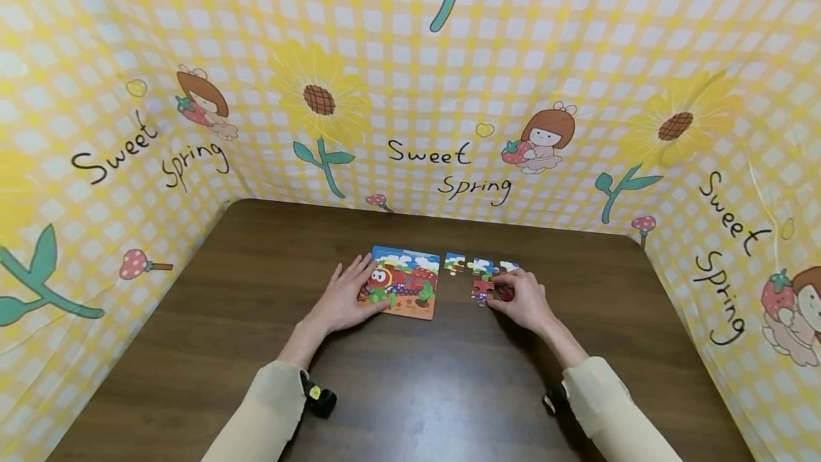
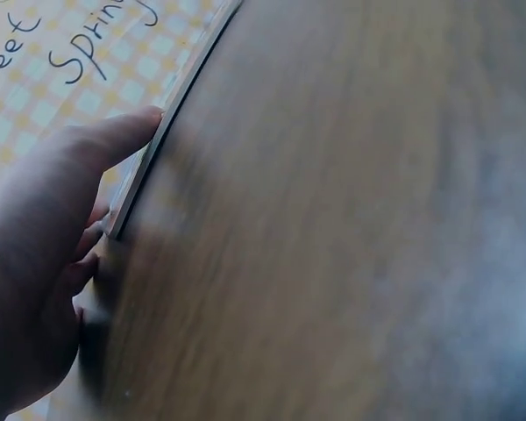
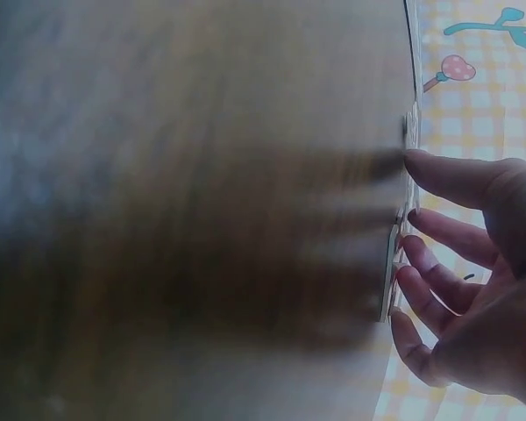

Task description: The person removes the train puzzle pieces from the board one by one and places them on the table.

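Note:
My left hand [image 1: 349, 296] lies over the left side of a square picture board [image 1: 410, 303] showing a red cartoon train, its fingers spread and thumb along the lower edge. In the left wrist view the thumb of the left hand [image 2: 48, 210] rests on the board's thin edge. To the right, my right hand [image 1: 526, 298] holds a puzzle piece [image 1: 505, 293] between thumb and fingers, partly hidden under the palm. Beside it lie a red puzzle piece [image 1: 482, 286] and a blue-sky piece [image 1: 482, 265], joined. The right wrist view has the right hand [image 3: 482, 272] with fingertips at the pieces' edges.
A separate corner puzzle piece [image 1: 455, 262] lies between the board and the joined pieces. Everything rests on a dark brown wooden table [image 1: 410, 391]. A yellow checked cloth [image 1: 410, 91] stands along its back and sides.

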{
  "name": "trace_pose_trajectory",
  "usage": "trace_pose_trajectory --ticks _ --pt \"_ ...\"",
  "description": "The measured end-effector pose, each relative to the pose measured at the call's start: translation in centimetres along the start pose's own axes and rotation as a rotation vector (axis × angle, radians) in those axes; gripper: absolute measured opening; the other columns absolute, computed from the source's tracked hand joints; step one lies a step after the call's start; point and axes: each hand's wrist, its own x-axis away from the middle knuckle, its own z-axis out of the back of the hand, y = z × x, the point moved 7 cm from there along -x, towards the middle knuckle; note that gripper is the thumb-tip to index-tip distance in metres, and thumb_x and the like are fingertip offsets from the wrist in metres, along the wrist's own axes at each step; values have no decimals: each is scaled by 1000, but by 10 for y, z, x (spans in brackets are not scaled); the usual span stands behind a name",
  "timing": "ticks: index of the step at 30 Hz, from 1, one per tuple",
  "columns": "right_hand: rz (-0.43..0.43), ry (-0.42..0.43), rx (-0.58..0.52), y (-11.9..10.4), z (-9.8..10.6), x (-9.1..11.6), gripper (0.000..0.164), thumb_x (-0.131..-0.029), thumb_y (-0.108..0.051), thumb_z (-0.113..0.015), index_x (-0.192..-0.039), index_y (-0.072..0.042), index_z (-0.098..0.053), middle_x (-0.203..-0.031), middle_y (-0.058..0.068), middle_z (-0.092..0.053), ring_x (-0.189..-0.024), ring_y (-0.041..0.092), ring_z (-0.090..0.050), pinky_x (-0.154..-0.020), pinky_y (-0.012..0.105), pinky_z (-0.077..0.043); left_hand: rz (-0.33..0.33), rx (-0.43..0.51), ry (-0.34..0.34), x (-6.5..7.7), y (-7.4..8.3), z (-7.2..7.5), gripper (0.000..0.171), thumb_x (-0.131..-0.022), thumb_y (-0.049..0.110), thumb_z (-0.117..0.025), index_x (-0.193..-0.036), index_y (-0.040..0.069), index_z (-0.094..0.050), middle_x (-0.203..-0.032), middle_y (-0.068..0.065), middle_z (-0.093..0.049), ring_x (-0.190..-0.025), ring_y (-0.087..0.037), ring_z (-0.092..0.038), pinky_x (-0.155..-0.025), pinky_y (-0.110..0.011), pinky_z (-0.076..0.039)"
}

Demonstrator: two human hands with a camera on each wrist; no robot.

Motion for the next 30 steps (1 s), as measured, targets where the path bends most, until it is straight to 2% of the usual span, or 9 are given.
trace_pose_trajectory --ticks 9,16,19,25,30 --pt "13 6 -33 2 3 0 39 -91 -16 -90 -126 -1 -80 -128 24 -71 -125 50 -59 -97 69 -44 -8 -67 1 -2 -1 5 102 -99 66 -70 -174 9 -32 -184 -13 -24 -172 -37 -22 -140 -66 -14" --pt "59 59 -90 -6 6 -4 41 -91 -10 -90 -126 5 -77 -121 25 -75 -115 44 -67 -102 64 -52 -14 -154 -5 -1 -3 11 100 -100 68 -69 -173 8 -34 -183 -15 -27 -172 -37 -24 -139 -65 -18" --pt "78 50 -127 -15 2 -9 47 -93 -8 -88 -134 8 -72 -128 27 -75 -119 45 -70 -105 61 -56 -17 -200 -20 1 -4 12 99 -101 69 -66 -173 8 -35 -183 -15 -28 -172 -37 -24 -139 -65 -18" --pt "99 -20 -166 -45 -11 -20 53 -98 -10 -83 -146 6 -66 -144 28 -69 -135 46 -66 -114 62 -54 -34 -243 -60 1 -4 11 98 -103 72 -61 -173 10 -34 -183 -14 -29 -172 -36 -24 -140 -64 -18" --pt "127 -91 -233 -77 -29 -34 53 -101 -12 -80 -149 4 -63 -148 26 -67 -135 44 -67 -113 60 -56 -41 -254 -63 2 -7 12 97 -104 71 -59 -174 11 -33 -183 -13 -29 -172 -36 -24 -140 -63 -19"
